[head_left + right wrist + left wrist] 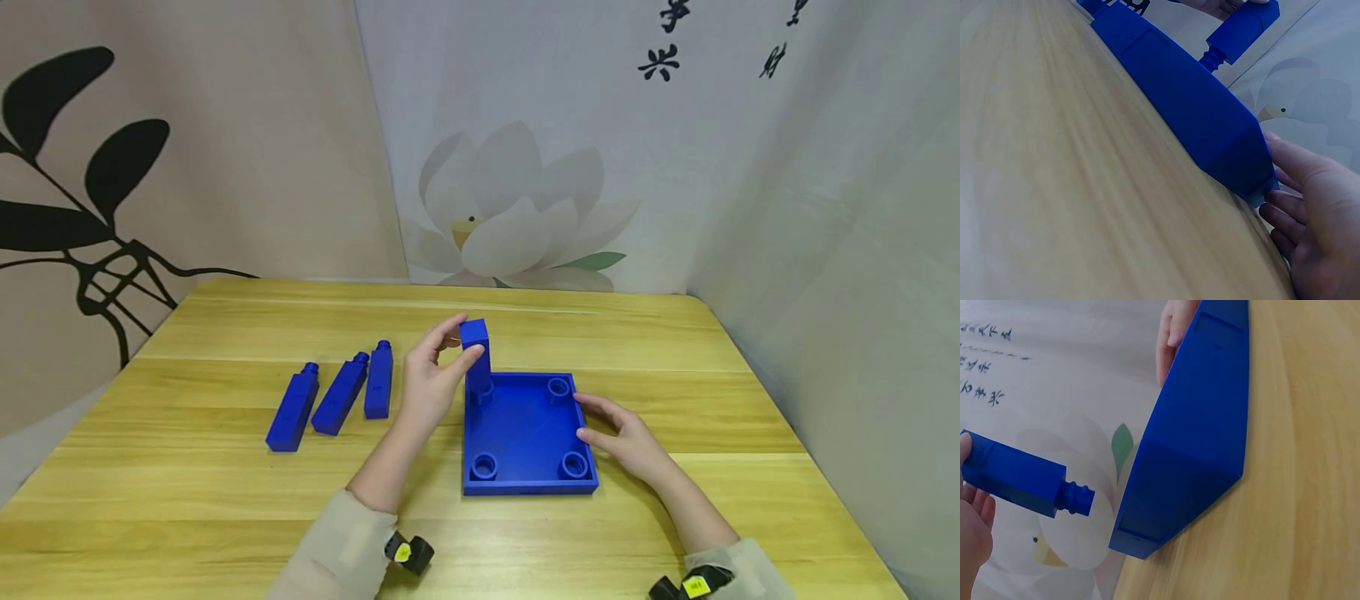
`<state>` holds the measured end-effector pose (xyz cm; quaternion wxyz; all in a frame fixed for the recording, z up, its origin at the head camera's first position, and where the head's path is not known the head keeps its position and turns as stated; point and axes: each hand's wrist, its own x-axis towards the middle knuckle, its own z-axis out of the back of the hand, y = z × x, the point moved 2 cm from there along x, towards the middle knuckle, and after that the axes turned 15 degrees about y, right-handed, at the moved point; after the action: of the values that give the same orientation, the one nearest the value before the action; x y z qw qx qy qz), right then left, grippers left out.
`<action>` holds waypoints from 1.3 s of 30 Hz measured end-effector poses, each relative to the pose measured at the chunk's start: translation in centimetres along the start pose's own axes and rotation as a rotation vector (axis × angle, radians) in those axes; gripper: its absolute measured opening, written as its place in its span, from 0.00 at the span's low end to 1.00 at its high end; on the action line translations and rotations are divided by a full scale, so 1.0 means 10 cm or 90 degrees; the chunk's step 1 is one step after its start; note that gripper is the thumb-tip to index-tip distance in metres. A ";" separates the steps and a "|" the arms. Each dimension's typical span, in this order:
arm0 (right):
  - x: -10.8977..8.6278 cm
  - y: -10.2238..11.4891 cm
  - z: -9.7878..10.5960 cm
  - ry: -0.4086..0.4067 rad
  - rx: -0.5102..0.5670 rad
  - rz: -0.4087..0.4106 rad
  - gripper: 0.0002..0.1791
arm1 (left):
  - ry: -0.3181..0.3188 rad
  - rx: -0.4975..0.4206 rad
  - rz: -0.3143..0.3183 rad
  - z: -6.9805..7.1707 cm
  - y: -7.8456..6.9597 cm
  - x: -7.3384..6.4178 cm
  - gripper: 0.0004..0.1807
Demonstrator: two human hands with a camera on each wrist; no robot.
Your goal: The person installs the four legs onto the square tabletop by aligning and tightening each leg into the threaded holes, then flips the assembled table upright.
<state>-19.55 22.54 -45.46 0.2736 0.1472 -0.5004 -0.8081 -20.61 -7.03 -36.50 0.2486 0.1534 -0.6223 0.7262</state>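
Observation:
My left hand point(429, 385) pinches the top end of a blue square leg point(477, 354) between thumb and fingers. The leg stands upright over the far-left corner of a blue square tray-shaped base point(517, 433). Its ridged peg point(1076, 499) points down, showing bare in both wrist views. Round sockets, like the near-left one point(483, 467), sit in the base's corners. At the base's right side is my right hand point(626, 437), its thumb and fingers spread along the wall and fingertips right at the rim. In the right wrist view, its fingers point(1285, 215) lie against that wall.
Left of the base, three more blue legs lie on the wooden table point(187, 500): a left one point(293, 408), a middle one point(341, 393) and a right one point(379, 380). Their pegs point away from me. Behind the table hangs a printed curtain point(525, 125).

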 end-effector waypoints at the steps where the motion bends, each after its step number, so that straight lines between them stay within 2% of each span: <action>1: 0.00 -0.01 0.00 0.000 -0.001 -0.001 0.28 | 0.003 -0.010 0.002 -0.01 -0.01 0.01 0.23; 9: 0.00 0.00 0.02 -0.001 -0.003 -0.010 0.28 | 0.022 -0.011 0.038 -0.03 -0.24 0.06 0.23; 15: 0.00 0.02 0.02 0.002 0.002 -0.005 0.28 | 0.029 -0.027 0.025 -0.03 -0.20 0.10 0.23; 18: 0.01 0.04 0.02 0.004 0.006 -0.006 0.28 | 0.040 -0.029 0.023 -0.02 -0.25 0.10 0.23; 32: 0.00 0.04 0.01 0.004 0.003 -0.016 0.28 | 0.068 -0.014 0.050 -0.05 -0.19 0.10 0.23; 39: -0.04 0.33 -0.01 0.011 -0.016 -0.001 0.27 | 0.076 -0.018 0.037 -0.07 -0.15 0.08 0.23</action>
<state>-18.18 21.56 -42.58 0.2790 0.1516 -0.4877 -0.8132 -20.37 -6.10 -34.98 0.2663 0.0886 -0.6206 0.7322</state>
